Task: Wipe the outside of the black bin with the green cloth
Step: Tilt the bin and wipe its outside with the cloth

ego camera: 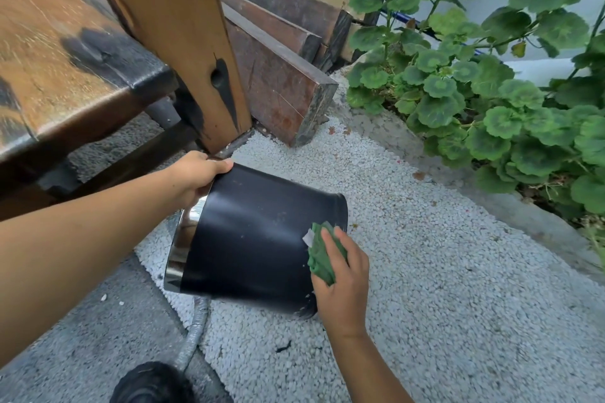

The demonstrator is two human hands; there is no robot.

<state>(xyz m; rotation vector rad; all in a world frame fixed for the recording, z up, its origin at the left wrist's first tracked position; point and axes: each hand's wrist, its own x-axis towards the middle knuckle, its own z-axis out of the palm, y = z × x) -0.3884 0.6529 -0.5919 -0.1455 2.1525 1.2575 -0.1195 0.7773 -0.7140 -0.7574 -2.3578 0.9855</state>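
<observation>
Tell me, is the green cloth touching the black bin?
Touching. The head view shows the right hand pressing the green cloth flat against the black bin, with no gap showing.

Two bare forearms in view, no sleeves visible up to frame edge. Left hand bare, no glove, no ring or watch seen. Right hand bare too, wrist without band or bracelet. Fingernails short, unpainted where visible. At bottom edge, dark rounded shape, maybe shoe or knee of person, too blurred to tell.
</observation>
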